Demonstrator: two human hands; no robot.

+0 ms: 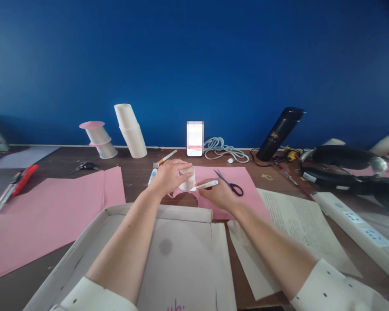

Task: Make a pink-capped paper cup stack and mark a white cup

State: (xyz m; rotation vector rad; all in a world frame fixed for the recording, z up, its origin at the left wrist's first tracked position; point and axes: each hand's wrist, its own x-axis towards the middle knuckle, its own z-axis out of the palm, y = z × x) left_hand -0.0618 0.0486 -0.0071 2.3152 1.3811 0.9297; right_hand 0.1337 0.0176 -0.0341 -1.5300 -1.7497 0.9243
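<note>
Gripping a white paper cup (187,182) near the centre of the frame, the left hand (171,176) has its fingers closed around the cup's side. Just to the right, the right hand (215,193) pinches a white pen (206,185), its tip at or very near the cup's base; whether it touches is too small to tell. Under them, a pink sheet (249,185) has a curved notch in its lower-left part, close to the cup.

The likeliest trouble is a slip: if the left fingers ease off or the pen pushes sideways, the cup could slide and spoil any line. Pressing too hard might dent the thin wall. Being so near the notch, the cup could also overhang that edge and tilt. The scissors (236,188), lying just above and right of the right hand, could be knocked if that wrist swings outward, dragging the sheet with them.
</note>
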